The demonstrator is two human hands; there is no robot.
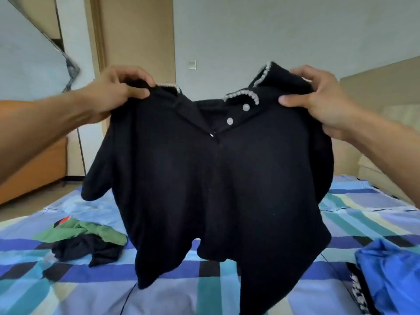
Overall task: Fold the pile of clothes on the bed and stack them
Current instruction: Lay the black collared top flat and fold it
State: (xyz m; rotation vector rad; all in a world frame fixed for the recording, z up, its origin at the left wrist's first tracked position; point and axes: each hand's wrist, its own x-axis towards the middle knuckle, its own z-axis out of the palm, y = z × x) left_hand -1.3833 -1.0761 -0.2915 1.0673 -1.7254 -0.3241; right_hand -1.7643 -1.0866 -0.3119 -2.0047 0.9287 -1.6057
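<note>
Your left hand point(118, 92), right hand point(318, 101) each pinch one shoulder of black pearl-collared knit top point(204, 178), hanging above blue checked bed point(68, 292). Long axis vertical, hem toward bed; hands level, equally near.

Black shirt point(216, 178), pearl-white trim; blue-plaid bedsheet point(68, 292)

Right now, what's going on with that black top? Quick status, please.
Left hand and right hand grip the black top by its shoulders, held up over the bed. Not yet folded. Green garment and blue garment wait below.
</note>
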